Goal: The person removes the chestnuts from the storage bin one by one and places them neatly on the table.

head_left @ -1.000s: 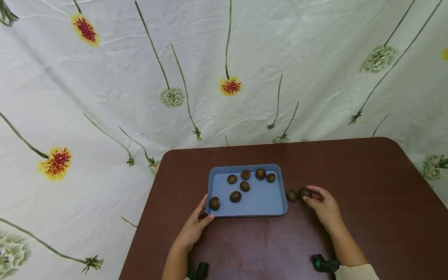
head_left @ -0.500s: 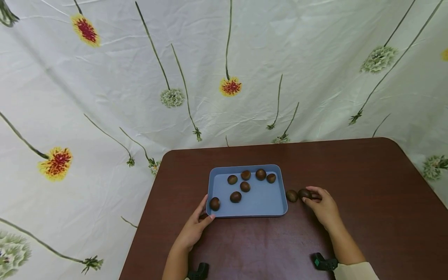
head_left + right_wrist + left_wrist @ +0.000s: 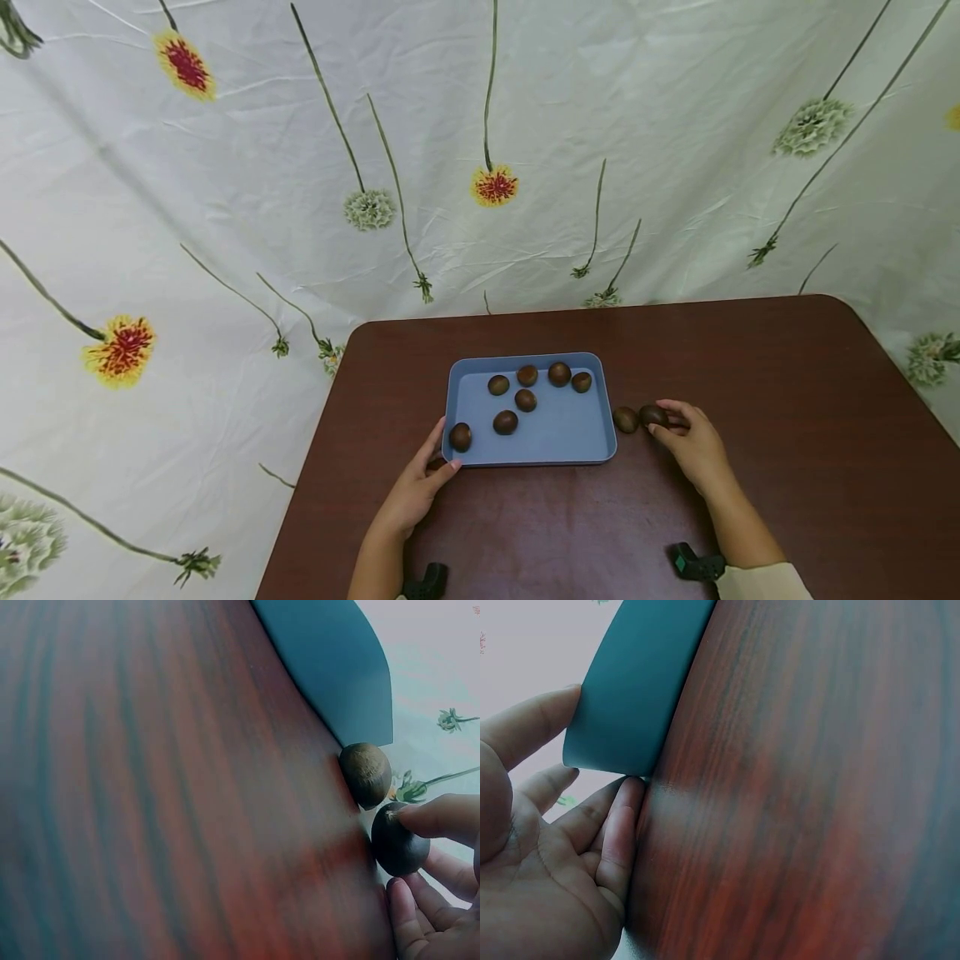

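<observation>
A shallow blue tray (image 3: 570,433) lies on the table with several dark brown round passion fruits (image 3: 505,422) spread inside it. My left hand (image 3: 412,492) holds the tray's near left corner, its thumb on the front side and its fingers along the left; the left wrist view shows the thumb tip at the tray's wall (image 3: 637,690). To the right of the tray, my right hand (image 3: 697,446) grips a dark passion fruit (image 3: 400,840) between thumb and fingers, low at the table. A browner passion fruit (image 3: 366,775) sits between that one and the tray's right wall.
The brown wooden table (image 3: 787,375) stretches around the tray and has rounded far corners. Behind it hangs a white cloth (image 3: 675,108) printed with flowers. A black wrist device (image 3: 697,564) is strapped to the right wrist, and another (image 3: 427,581) to the left.
</observation>
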A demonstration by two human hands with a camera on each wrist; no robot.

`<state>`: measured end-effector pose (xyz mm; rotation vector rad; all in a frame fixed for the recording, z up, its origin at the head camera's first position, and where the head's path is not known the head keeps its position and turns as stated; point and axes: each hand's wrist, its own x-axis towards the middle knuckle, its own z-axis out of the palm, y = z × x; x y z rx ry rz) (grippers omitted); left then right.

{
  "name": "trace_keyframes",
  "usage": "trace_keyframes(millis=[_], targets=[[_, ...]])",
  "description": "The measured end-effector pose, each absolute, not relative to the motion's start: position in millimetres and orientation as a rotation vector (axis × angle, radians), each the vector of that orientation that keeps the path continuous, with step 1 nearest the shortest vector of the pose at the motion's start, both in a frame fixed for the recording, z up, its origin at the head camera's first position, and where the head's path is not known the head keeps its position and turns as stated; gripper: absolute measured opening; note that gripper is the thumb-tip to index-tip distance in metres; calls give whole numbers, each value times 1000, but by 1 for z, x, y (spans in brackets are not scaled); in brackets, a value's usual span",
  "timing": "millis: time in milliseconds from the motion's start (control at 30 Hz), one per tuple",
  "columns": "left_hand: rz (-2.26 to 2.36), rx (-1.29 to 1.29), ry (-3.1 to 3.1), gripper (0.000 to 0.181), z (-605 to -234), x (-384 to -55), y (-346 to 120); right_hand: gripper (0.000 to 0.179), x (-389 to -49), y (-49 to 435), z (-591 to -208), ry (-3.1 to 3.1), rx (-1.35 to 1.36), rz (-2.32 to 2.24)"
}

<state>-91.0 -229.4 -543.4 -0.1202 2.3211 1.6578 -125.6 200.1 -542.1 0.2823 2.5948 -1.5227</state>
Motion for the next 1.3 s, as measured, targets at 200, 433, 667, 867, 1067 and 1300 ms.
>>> trace_keyframes(millis=[200,433,667,867,1067,1300], targets=[[1659,-122,2321,74,-543,-91,-229,52,-125,200,-541,2562,302,-1556],[1663,-118,2315,75,-543,-92,-229,56,-123,201,-539,2509,322,-1612],[1662,-114,2317,75,-544,-92,-229,59,-122,202,-537,2502,323,-1678],[1663,-102,2318,75,-544,-92,-229,60,-121,201,-531,2532,336,-1704],[1659,-117,2319,75,-543,-92,-229,57,-120,197,-526,2573,304,-1730],[1662,-117,2317,75,-543,-92,-229,56,-121,189,-521,2579,287,-1746]])
